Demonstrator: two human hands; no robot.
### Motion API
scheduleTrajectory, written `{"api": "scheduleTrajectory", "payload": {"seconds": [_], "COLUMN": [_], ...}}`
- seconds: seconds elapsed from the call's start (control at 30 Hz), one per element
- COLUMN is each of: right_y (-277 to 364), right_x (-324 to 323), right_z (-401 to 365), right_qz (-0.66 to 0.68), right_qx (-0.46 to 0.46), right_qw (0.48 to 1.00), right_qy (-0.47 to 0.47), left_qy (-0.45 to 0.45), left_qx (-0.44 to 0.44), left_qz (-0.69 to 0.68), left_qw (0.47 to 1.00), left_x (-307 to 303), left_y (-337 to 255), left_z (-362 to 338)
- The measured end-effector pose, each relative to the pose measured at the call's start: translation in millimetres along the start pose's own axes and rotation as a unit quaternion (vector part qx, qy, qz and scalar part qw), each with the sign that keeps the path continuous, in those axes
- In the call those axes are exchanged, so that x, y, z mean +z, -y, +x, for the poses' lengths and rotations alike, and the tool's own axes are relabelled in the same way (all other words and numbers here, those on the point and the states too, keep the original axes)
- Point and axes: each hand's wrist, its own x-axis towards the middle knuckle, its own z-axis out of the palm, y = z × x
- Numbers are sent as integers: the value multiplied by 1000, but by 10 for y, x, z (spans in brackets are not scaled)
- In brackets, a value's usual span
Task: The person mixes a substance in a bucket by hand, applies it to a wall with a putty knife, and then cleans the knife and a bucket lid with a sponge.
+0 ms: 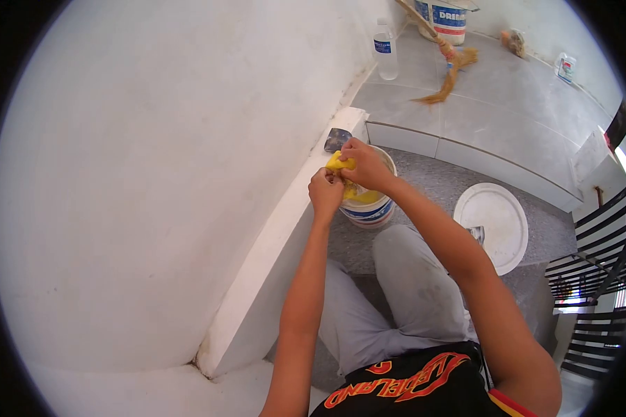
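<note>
Grey trousers [403, 292] nearest, person seated on the floor beside the white ledge [271, 257]. Left hand [325, 191] is curled tight just under the wall-side end of the yellow sponge [339, 164]; whether it grips the sponge cannot be told. Right hand [366, 164] is closed over the sponge's other end. The sponge is held above the white bucket [373, 208], long axis roughly level, running from the wall side toward the right hand. White lid [492, 226] lies right of the bucket. Scraper [336, 139] rests just beyond. Farther: water bottle [385, 48], broom [449, 69].
</note>
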Motion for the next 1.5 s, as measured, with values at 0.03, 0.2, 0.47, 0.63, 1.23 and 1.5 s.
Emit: {"api": "scheduleTrajectory", "payload": {"seconds": [0.03,0.2,0.47,0.63,1.23,1.5], "right_y": [-28,-185,-14,-104,144,64], "right_x": [5,-89,54,51,-2,17], "right_z": [-21,-149,-149,-230,-107,-107], "right_qz": [-11,-150,-85,-161,-139,-240], "right_qx": [17,56,28,97,37,105], "right_qw": [1000,980,995,975,985,951], "right_qy": [13,120,-39,115,99,164], "left_qy": [3,-67,-97,-127,-146,-77], "left_qx": [0,4,37,17,4,11], "left_qz": [0,-92,-93,-102,-145,-142], "left_qw": [1000,993,990,987,979,987], "left_x": [20,-20,-28,-226,-164,-123], "left_y": [-6,7,20,-9,73,-23], "left_z": [-24,-100,1,29,-31,-66]}}
